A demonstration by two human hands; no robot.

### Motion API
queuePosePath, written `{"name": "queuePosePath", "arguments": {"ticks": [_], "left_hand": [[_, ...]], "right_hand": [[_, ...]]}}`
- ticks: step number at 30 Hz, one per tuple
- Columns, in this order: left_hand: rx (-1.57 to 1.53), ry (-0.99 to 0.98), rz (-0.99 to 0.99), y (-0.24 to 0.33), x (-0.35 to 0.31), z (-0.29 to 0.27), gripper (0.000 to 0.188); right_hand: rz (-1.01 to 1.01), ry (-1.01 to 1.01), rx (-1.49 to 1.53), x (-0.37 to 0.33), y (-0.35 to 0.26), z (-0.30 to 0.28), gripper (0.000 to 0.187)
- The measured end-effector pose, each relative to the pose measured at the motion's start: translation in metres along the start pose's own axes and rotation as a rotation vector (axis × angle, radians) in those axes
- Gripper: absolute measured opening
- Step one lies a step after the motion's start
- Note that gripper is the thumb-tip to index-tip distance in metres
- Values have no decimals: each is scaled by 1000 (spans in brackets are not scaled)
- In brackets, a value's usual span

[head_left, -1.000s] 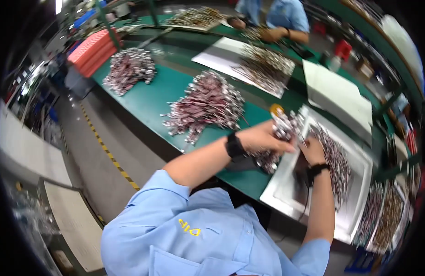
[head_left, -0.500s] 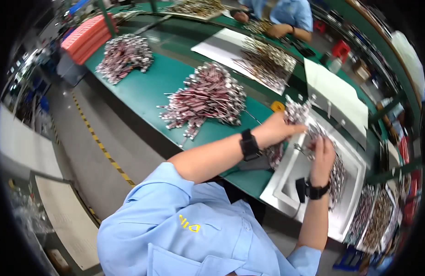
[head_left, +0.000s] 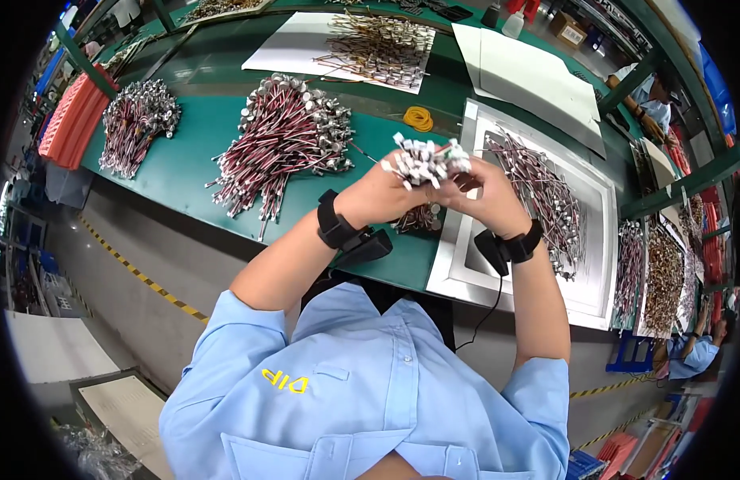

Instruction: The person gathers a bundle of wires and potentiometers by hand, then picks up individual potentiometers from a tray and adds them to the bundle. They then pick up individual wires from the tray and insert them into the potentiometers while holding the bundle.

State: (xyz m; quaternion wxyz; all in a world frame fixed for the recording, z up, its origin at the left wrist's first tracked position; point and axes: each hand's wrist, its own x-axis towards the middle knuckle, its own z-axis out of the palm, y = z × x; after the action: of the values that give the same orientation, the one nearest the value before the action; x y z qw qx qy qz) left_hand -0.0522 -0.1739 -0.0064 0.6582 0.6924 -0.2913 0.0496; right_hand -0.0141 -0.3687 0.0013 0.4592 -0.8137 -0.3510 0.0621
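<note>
My left hand (head_left: 379, 194) is wrapped round a bundle of short wire leads (head_left: 427, 162), its white plug ends bunched upward. Dark red wires of the same bundle show below the fingers. My right hand (head_left: 491, 198) meets it from the right, thumb and fingers closed at the bundle's edge; whether they pinch a single lead is hidden. Just right of my hands, a white tray (head_left: 452, 276) holds loose red and black wire leads (head_left: 546, 200). To the left, a large heap of similar leads (head_left: 282, 140) with round silvery ends lies on the green table (head_left: 202, 192).
A smaller heap of leads (head_left: 138, 120) lies farther left, beside stacked pink trays (head_left: 72, 120). Yellow rubber bands (head_left: 419, 119) sit beyond my hands. White sheets (head_left: 530, 76) and another wire pile (head_left: 378, 48) lie at the back. A green post (head_left: 682, 184) stands right.
My right hand has come out of the tray and over to the bundle. My left hand has brought the bundle nearer my body, and the view has turned.
</note>
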Motion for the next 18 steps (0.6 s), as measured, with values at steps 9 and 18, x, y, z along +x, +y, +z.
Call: {"name": "queuePosePath", "arguments": {"ticks": [9, 18], "left_hand": [[159, -363, 76, 22, -32, 6, 18], [-377, -41, -427, -5, -66, -1, 12]], "right_hand": [[273, -358, 380, 66, 45, -1, 32], [63, -213, -66, 82, 31, 63, 30]]}}
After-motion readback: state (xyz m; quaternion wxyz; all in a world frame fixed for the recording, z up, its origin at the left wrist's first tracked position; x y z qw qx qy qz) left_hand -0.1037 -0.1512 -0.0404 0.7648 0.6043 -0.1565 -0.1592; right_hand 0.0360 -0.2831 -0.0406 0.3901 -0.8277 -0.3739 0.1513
